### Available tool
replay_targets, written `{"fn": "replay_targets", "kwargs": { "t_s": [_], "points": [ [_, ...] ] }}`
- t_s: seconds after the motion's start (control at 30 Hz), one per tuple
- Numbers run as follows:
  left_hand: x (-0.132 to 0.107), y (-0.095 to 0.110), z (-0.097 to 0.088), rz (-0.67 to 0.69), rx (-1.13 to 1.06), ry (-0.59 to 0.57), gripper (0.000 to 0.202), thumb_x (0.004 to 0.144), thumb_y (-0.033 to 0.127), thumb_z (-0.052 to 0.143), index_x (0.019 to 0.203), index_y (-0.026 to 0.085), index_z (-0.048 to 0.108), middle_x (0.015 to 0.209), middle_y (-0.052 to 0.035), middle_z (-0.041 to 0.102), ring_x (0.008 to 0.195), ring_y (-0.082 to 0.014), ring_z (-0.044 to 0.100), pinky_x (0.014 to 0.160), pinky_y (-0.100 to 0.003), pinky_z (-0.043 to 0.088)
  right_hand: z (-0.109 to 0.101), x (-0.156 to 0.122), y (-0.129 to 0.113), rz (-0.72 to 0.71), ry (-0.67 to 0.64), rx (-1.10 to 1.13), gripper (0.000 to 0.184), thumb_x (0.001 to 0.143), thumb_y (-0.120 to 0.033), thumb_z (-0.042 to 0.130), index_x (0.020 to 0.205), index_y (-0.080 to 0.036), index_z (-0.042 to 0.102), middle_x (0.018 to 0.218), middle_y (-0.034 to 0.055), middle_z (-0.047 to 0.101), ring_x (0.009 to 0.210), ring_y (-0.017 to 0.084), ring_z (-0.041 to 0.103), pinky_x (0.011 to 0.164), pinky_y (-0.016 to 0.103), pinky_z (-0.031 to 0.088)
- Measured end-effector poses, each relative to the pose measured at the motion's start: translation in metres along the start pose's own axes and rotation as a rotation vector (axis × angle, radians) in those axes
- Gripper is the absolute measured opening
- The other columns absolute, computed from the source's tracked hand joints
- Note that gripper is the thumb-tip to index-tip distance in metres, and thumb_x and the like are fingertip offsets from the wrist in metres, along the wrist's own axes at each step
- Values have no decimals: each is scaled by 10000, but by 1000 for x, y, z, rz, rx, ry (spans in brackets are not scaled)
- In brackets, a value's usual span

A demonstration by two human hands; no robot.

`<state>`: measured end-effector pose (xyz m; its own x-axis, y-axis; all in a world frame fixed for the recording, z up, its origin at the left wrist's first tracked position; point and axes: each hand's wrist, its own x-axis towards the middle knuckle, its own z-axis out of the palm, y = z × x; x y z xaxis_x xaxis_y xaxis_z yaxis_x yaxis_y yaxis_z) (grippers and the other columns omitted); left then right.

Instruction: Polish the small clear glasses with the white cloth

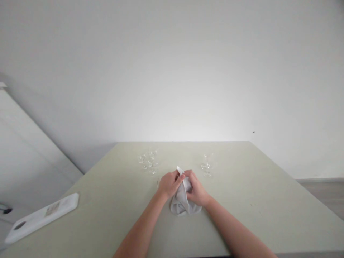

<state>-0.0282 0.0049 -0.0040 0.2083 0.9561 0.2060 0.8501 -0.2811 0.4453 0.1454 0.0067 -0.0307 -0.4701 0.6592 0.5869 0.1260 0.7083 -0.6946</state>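
Note:
A light grey cloth (180, 204) hangs in folds between both hands, its lower edge near the tabletop and one corner poking up above the fingers. My left hand (169, 183) is closed on the cloth, thumb pressed against its upper part. A faint clear edge shows just left of that hand; I cannot make out what it belongs to. From the other side my right hand (197, 190) grips the cloth with curled fingers. Whether something is wrapped inside the folds is hidden.
Several clear stemmed glasses (152, 163) stand close together beyond my left hand. More clear glassware (206, 166) stands beyond my right hand. A long white object with a dark oval (61, 205) lies at the pale green table's (258, 222) left edge. A wall rises behind.

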Motion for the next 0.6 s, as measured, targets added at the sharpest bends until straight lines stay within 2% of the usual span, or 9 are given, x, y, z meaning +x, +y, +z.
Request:
{"fn": "replay_targets", "kwargs": {
  "t_s": [0.33,0.6],
  "points": [
    [-1,2,5,81,-36,105,571,946,659,217,946,224,587,783,-38,691,743,-208,657,634,-269,374,2,1,-1,23,76,-34,530,727,-230,731,1191,-235,475,1140,68,524,1073,235,538,953,380,459],
    [0,3,2,28,-90,32,588,951,651,219,936,222,621,781,-51,705,754,-220,666,608,-264,364,4,0,2,55,62,-21,507,733,-231,724,1174,-243,474,1128,66,538,1058,237,544,930,376,465]
  ]
}}
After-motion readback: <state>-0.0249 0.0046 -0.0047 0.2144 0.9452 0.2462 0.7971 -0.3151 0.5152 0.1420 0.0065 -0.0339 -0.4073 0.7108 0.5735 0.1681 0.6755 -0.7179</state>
